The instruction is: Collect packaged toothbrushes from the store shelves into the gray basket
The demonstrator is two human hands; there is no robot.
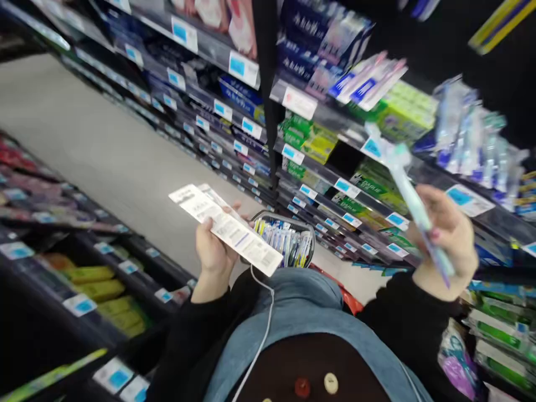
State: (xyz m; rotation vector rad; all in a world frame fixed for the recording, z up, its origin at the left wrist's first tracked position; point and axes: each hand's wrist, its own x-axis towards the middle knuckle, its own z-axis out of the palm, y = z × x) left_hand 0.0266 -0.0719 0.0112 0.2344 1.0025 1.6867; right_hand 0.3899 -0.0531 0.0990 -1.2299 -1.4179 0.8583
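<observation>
My left hand (213,251) is closed on white card-backed toothbrush packs (238,234), thumb on top. The front pack shows its printed back with a barcode, and another pack peeks out behind it. On the other side, my right hand (454,245) pinches a long, pale blue and purple packaged toothbrush (408,192), tilted and slightly blurred, in front of the shelf. Several clear-wrapped toothbrush packs (464,128) hang just beyond it. Below and behind my left hand stands a basket (312,237) filled with upright toothbrush packs (285,240).
Toothpaste boxes (377,184) fill the shelves ahead, with price tags (347,187) along the edges. More pink-and-white toothbrush packs (368,84) hang above. Another shelf (79,304) with yellow packs runs along the left. A white cable (268,329) hangs down my front.
</observation>
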